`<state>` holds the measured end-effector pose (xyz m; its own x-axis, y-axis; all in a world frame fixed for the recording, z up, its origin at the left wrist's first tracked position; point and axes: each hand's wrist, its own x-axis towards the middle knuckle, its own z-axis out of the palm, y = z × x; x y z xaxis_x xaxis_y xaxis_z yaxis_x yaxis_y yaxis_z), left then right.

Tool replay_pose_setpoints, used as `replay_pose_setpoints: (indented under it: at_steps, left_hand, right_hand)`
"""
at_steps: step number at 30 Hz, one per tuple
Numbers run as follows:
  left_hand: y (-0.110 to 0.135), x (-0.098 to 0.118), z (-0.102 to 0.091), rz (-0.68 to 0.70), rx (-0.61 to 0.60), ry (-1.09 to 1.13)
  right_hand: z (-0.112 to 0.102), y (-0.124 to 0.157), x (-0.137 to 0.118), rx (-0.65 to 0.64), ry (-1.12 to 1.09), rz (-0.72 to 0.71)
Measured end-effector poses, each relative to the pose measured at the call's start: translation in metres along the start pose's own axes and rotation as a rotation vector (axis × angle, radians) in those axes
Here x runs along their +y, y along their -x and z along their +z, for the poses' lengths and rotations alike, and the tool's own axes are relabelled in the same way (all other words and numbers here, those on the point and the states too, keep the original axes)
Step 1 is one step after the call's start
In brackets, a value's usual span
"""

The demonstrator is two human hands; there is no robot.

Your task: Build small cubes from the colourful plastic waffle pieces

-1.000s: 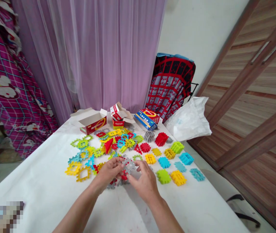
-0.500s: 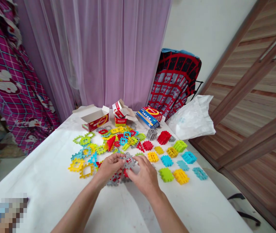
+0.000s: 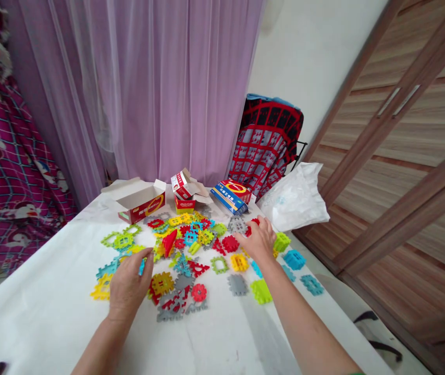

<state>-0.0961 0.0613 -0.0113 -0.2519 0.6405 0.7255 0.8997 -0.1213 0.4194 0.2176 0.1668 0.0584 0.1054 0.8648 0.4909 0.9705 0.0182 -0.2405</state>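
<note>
My right hand reaches over the sorted stacks, fingers spread. Its thumb is close to a grey notched window piece on the grey stack, and a red stack is partly hidden behind the fingers. My left hand hovers at the left of the loose pile, thumb and fingers apart, with a bit of blue piece showing in the gap. Beside it lie yellow pieces and a dark yellow window piece. Nearer me are grey pieces with red parts and a round red piece.
Opened red cartons and a blue battery box stand along the back of the white table. A white plastic bag sits at the right edge. Green, grey and blue stacks stand at right.
My hands have parted. The right has moved away to the right and up to the grey stack, where a grey window piece now lies; the left has moved left. The view has turned right.
</note>
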Motion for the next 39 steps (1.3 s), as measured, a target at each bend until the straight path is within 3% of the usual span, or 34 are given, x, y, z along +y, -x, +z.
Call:
replay_pose_setpoints:
  at_steps: [4,9,15,25,39]
  left_hand:
    - [0.006,-0.012,0.004,0.031,0.078,-0.068]
    - [0.010,-0.017,0.008,-0.028,0.071,-0.065]
    - [0.012,-0.017,0.010,-0.144,0.026,-0.050]
    - [0.011,-0.014,0.005,-0.219,-0.008,0.033]
    - [0.014,-0.018,0.008,-0.202,-0.022,0.009]
  right_hand:
    - [0.012,-0.043,0.009,-0.040,0.121,0.066]
    - [0.032,-0.066,0.017,-0.135,0.157,0.097]
    - [0.040,-0.071,0.019,-0.219,0.183,0.100]
    - [0.043,-0.076,0.019,-0.262,0.201,0.065]
    - [0.046,-0.082,0.020,-0.322,0.202,0.088]
